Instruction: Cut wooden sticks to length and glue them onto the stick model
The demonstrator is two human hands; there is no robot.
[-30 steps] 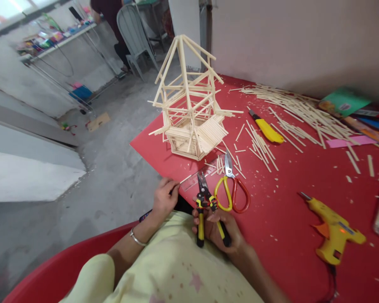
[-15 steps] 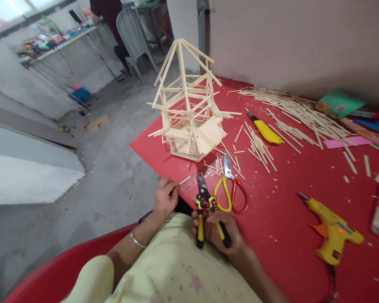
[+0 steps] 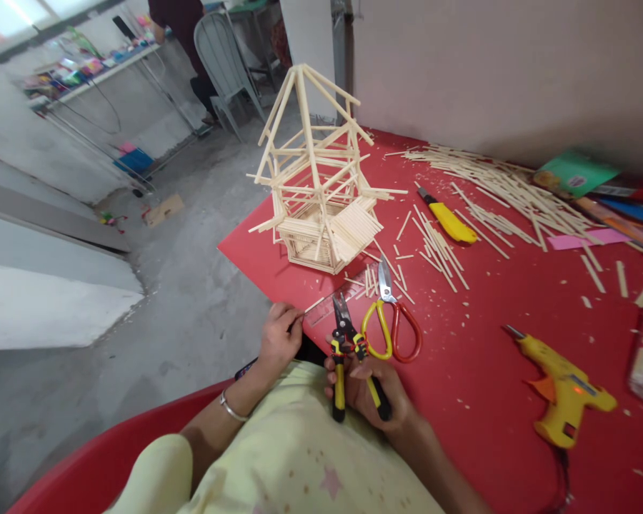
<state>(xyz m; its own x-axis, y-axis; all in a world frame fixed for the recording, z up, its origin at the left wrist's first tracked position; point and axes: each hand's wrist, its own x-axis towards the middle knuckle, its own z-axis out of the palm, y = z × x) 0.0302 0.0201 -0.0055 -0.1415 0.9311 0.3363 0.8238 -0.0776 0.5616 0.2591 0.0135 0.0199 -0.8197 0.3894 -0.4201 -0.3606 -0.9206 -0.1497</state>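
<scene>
My left hand [image 3: 281,337] is closed at the table's near edge, pinching a thin wooden stick [image 3: 314,305] that lies along a clear ruler [image 3: 329,303]. My right hand [image 3: 378,389] is wrapped round black-and-yellow pliers [image 3: 345,335], whose handles are spread and whose jaws point away over the ruler. Right beside the pliers rest scissors [image 3: 390,314] with one yellow and one red handle. Several short cut sticks [image 3: 371,281] lie near the scissor blades. Beyond them stands a house-like frame [image 3: 321,193] of wooden sticks, with a peaked open roof.
On the red table [image 3: 482,385] are a yellow glue gun [image 3: 565,389], a yellow cutter knife [image 3: 450,220] and a long pile of sticks [image 3: 493,185]. A green packet [image 3: 576,175] lies by the wall. A person [image 3: 185,36] is near a grey chair [image 3: 226,61].
The view has shifted very slightly. Both hands, the stick and the pliers stay where they were.
</scene>
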